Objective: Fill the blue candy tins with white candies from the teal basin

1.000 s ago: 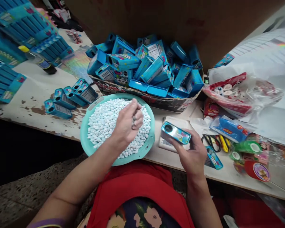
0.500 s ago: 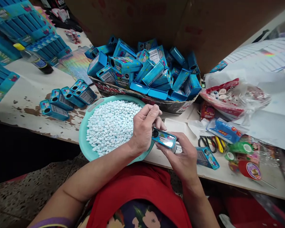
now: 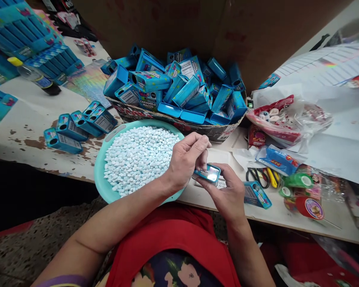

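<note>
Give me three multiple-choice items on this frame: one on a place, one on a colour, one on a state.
1. Where does the bowl of candies sit?
A. At the table's near edge
B. On the floor
C. Inside the cardboard tray

2. What colour is that bowl?
A. Red
B. Teal
C. Black

3. What is the right hand doing?
A. Resting flat on the table
B. Gripping scissors
C. Holding a small blue box

Answers: 1 A, it overhangs the table edge in front of the cardboard tray. 2 B, its rim shows teal. 3 C, its fingers wrap the box while the left hand pinches at the box's end.
</note>
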`<state>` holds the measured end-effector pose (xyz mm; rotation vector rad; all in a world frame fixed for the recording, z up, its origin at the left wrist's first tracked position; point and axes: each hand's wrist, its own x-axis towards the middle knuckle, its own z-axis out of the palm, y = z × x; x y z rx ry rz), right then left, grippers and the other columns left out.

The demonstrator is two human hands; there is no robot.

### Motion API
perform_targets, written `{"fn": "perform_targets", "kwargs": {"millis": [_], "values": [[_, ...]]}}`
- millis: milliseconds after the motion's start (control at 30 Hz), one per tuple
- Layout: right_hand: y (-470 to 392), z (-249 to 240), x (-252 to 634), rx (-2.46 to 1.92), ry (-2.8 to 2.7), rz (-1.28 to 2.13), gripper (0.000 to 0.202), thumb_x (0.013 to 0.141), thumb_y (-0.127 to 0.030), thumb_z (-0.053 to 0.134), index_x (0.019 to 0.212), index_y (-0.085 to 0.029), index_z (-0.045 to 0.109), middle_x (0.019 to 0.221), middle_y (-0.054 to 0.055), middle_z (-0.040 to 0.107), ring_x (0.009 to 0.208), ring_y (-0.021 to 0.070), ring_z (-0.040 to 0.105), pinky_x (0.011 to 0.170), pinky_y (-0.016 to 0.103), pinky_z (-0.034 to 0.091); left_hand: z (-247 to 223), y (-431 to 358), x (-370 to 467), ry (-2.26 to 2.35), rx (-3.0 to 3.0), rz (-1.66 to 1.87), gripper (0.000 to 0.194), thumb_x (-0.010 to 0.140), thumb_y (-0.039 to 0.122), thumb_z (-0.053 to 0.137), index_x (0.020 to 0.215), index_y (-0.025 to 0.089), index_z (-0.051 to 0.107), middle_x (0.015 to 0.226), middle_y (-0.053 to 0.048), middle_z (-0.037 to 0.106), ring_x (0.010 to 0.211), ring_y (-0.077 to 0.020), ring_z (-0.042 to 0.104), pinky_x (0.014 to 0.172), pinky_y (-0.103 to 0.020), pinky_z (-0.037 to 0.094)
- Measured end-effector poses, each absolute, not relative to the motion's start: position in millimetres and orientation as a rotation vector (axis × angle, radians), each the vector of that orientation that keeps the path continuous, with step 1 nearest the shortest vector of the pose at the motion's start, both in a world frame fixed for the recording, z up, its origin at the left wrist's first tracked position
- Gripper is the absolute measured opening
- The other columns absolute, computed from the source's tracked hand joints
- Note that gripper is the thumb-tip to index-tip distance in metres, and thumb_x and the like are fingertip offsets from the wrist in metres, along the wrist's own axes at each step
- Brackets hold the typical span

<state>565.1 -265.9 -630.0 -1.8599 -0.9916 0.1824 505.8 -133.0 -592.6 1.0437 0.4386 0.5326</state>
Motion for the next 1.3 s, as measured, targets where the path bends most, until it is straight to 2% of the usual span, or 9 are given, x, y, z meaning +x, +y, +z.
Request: {"fn": "perform_targets", "kwargs": {"millis": [167, 300, 467, 600, 700, 867, 1033, 1200, 1300], "values": [[-279.8, -651.1, 585.6, -1.837, -0.735, 0.200, 0.038, 0.070, -0.037, 0.080, 0.100, -0.021, 0.064, 0.089, 0.001, 0.067, 0.077, 0.0168, 0.063, 0.072, 0.030, 0.052, -591.8, -110.1, 493.6, 0.586, 1.166, 0.683, 0.025, 0.086, 0.041, 0.058, 0.075, 0.018, 0.056, 0.050, 0.004, 0.045, 0.040, -0.0067, 0.033, 0.039, -0.021, 0.023], [-287.3, -683.7, 615.7, -1.841, -0.549, 0.143, 0.044, 0.067, -0.040, 0.080, 0.100, -0.018, 0.062, 0.088, 0.002, 0.066, 0.077, 0.0173, 0.062, 0.073, 0.032, 0.053, -610.6, -82.7, 458.0, 0.856, 1.720, 0.800, 0.021, 0.087, 0.035, 0.057, 0.074, 0.020, 0.060, 0.062, 0.000, 0.055, 0.056, -0.0116, 0.046, 0.054, -0.023, 0.037], [-285.8, -719.9, 634.5, -1.817, -0.523, 0.173, 0.045, 0.068, -0.039, 0.078, 0.103, -0.017, 0.060, 0.095, 0.004, 0.065, 0.087, 0.0188, 0.062, 0.084, 0.037, 0.052, -643.8, -62.5, 423.0, 0.948, 2.463, 0.419, 0.026, 0.090, 0.040, 0.048, 0.090, 0.021, 0.065, 0.094, -0.008, 0.068, 0.089, -0.0255, 0.058, 0.080, -0.034, 0.041], [-295.1, -721.1, 627.3, -1.760, -0.550, 0.113, 0.058, 0.072, -0.034, 0.077, 0.123, -0.021, 0.053, 0.125, 0.010, 0.055, 0.117, 0.0230, 0.055, 0.101, 0.043, 0.045, -655.6, -57.7, 416.0, 0.724, 2.779, 0.051, 0.041, 0.094, 0.045, 0.038, 0.109, 0.017, 0.064, 0.110, -0.014, 0.065, 0.104, -0.0345, 0.055, 0.090, -0.044, 0.039], [-311.4, -705.7, 613.0, -1.711, -0.561, 0.012, 0.059, 0.073, -0.025, 0.076, 0.127, -0.025, 0.052, 0.134, 0.010, 0.048, 0.125, 0.0242, 0.050, 0.104, 0.047, 0.045, -654.5, -53.9, 415.8, 0.681, 2.766, -0.046, 0.041, 0.092, 0.044, 0.041, 0.116, 0.018, 0.063, 0.113, -0.014, 0.064, 0.106, -0.0342, 0.055, 0.086, -0.041, 0.043], [-341.6, -685.9, 591.0, -1.720, -0.502, -0.100, 0.037, 0.078, -0.017, 0.071, 0.113, -0.023, 0.061, 0.117, 0.008, 0.057, 0.109, 0.0227, 0.061, 0.093, 0.047, 0.053, -649.6, -47.6, 418.1, 0.731, 2.595, -0.040, 0.031, 0.087, 0.045, 0.052, 0.103, 0.022, 0.067, 0.104, -0.010, 0.066, 0.085, -0.0287, 0.062, 0.063, -0.031, 0.042], [-367.6, -689.3, 582.4, -1.808, -0.415, -0.148, 0.024, 0.079, -0.020, 0.070, 0.103, -0.020, 0.064, 0.105, 0.007, 0.062, 0.097, 0.0224, 0.065, 0.092, 0.049, 0.053, -647.8, -47.2, 414.5, 0.785, 2.398, 0.180, 0.023, 0.081, 0.043, 0.062, 0.088, 0.023, 0.070, 0.094, -0.007, 0.069, 0.080, -0.0260, 0.060, 0.063, -0.030, 0.040], [-387.2, -695.1, 571.2, -1.810, -0.349, -0.134, 0.020, 0.079, -0.021, 0.070, 0.099, -0.020, 0.066, 0.100, 0.006, 0.064, 0.095, 0.0212, 0.065, 0.091, 0.045, 0.053, -637.3, -42.2, 402.0, 1.060, 1.650, 0.435, 0.021, 0.064, 0.029, 0.081, 0.082, 0.023, 0.073, 0.076, -0.001, 0.065, 0.068, -0.0149, 0.055, 0.057, -0.025, 0.042], [-394.0, -702.0, 561.2, -1.837, -0.329, -0.066, 0.019, 0.080, -0.024, 0.069, 0.098, -0.019, 0.066, 0.099, 0.007, 0.064, 0.092, 0.0205, 0.065, 0.086, 0.042, 0.054, -629.1, -37.3, 398.7, 1.017, 1.163, 0.519, 0.013, 0.068, 0.022, 0.076, 0.079, 0.018, 0.069, 0.074, -0.003, 0.062, 0.062, -0.0099, 0.050, 0.045, -0.018, 0.034]]}}
